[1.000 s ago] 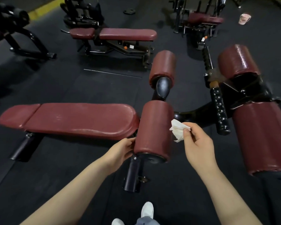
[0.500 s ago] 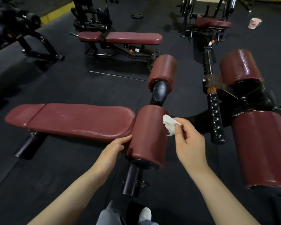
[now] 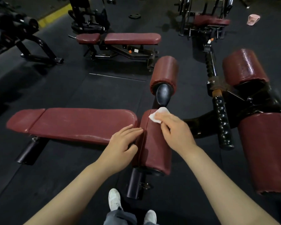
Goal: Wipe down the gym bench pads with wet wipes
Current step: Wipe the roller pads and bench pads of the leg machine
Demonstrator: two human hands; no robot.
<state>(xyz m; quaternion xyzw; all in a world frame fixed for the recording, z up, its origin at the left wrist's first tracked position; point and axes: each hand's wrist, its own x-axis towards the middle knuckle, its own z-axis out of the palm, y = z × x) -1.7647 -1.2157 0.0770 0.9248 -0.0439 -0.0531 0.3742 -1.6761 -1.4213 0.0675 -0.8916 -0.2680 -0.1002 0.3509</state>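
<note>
A dark red roller pad (image 3: 154,148) lies in front of me at the end of a long flat bench pad (image 3: 75,124). My right hand (image 3: 177,132) holds a white wet wipe (image 3: 157,115) and presses it onto the far top end of this roller. My left hand (image 3: 122,143) rests on the roller's left side with straight fingers, thumb against the pad. A second roller pad (image 3: 165,72) stands beyond the first on the same black post.
Two larger red roller pads (image 3: 266,150) (image 3: 243,67) sit on a black frame at right, beside a knurled black handle (image 3: 222,122). Another bench (image 3: 130,38) stands farther back. A pink object (image 3: 253,19) lies on the black rubber floor. My white shoes (image 3: 114,200) are below.
My right hand moved the wipe from beside the roller onto its far top end. My left hand shifted up from the roller's lower edge onto its left side.
</note>
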